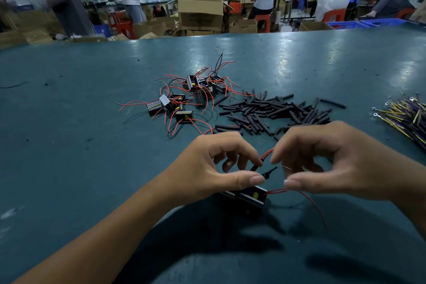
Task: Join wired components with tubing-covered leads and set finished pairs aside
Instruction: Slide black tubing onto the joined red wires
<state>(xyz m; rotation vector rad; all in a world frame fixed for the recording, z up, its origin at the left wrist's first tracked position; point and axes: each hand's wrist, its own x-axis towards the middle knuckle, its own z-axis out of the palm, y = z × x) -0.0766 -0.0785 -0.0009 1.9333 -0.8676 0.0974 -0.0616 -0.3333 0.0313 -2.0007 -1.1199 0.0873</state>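
Head view, left to right: on the smooth, faintly glossy teal table (69, 145) lies a loose heap of small black box-shaped components (184, 97) trailing thin red and black wires. Nearer me, my left hand (214, 168) curls thumb and forefinger into a pinch on a short black tube-covered lead (257, 167). Beneath my thumbs sits the black rectangular component (251, 196) with a yellow patch, resting on the table, its red wire (309, 200) arcing off to the right. My right hand (322, 163) pinches a fine bare wire end (285, 167) between curled thumb and forefinger, just beside the tubed lead. Beyond lies a scatter of matte black tubing pieces (276, 110), and at the far right a bundle of yellow and purple leads (405, 115) with ring terminals
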